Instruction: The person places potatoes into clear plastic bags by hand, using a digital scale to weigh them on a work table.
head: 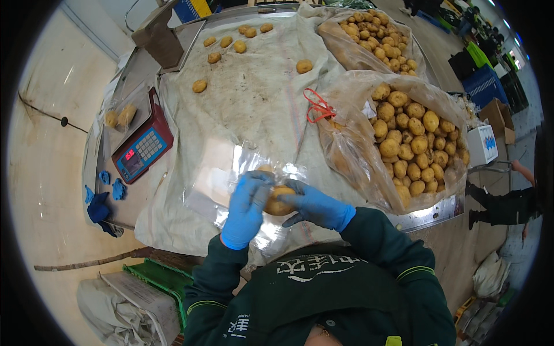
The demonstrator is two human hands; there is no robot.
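Observation:
Both hands wear blue gloves and work low over the cloth-covered table. My right hand [315, 205] has its fingers and thumb around a yellow potato [279, 201]. Close against that potato's left side is my left hand [247, 208], its fingers bent; what they grip is hidden from above. A second potato [265, 168] shows partly just beyond the left fingertips. Clear plastic bags [207, 190] lie flat and shiny under and beside the hands.
Large plastic sacks of potatoes [417, 138] [376, 36] stand open on the right; red string [319, 106] ties the nearer one. At left, a red digital scale [145, 145] carries bagged potatoes [121, 116]. Several loose potatoes [226, 42] lie at the back. A person [506, 203] stands at far right.

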